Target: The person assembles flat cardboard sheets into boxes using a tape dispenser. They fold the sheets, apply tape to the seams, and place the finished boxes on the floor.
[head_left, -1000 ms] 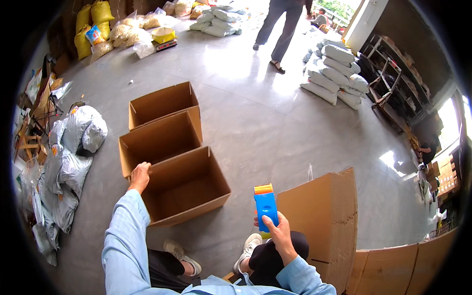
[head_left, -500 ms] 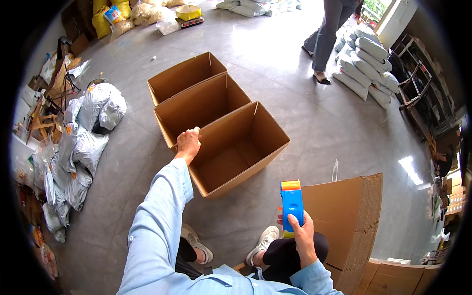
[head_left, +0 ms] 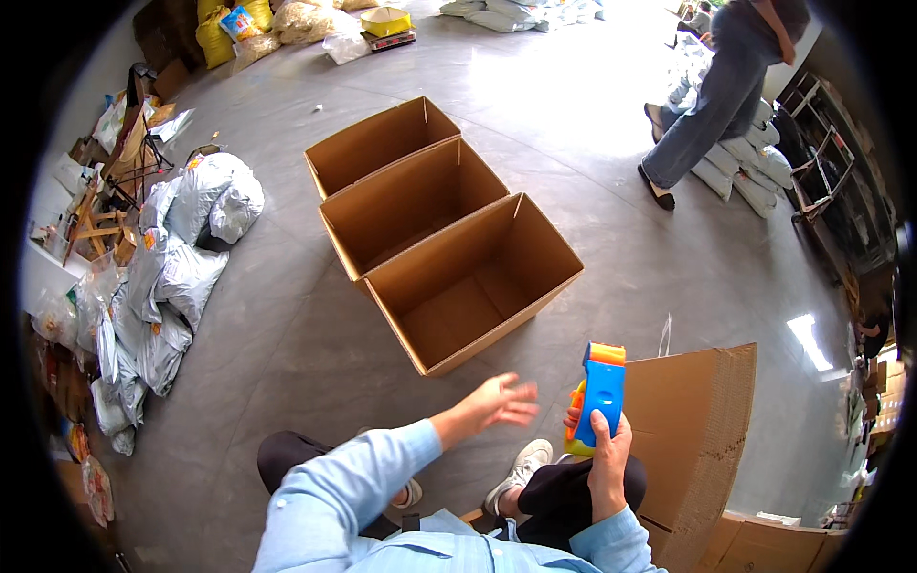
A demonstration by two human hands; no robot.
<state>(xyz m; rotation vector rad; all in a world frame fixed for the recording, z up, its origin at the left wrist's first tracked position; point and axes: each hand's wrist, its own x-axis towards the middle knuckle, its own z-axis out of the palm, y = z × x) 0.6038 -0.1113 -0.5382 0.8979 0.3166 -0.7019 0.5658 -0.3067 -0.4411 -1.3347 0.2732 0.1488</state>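
Note:
Three open cardboard boxes stand in a row on the floor ahead of me: the near box (head_left: 535,315), the middle box (head_left: 349,244) and the far box (head_left: 330,186). All show bare insides. My left hand (head_left: 489,405) is in the air just in front of the near box, fingers spread and blurred, holding nothing. My right hand (head_left: 608,454) grips a blue and orange tape dispenser (head_left: 603,387) upright, thumb on its side. A stack of flattened cardboard (head_left: 693,411) leans beside my right knee.
Grey plastic sacks (head_left: 191,277) are heaped at the left. At the upper right a person (head_left: 712,105) walks near stacked pale sacks (head_left: 750,162) and a metal rack (head_left: 821,162). Yellow bags (head_left: 215,38) and a scale with a yellow tray (head_left: 387,27) are far off.
My left hand has let go of the near box's edge and moved back and right, toward the tape dispenser. The dispenser has risen slightly rightward. The walking person has come nearer.

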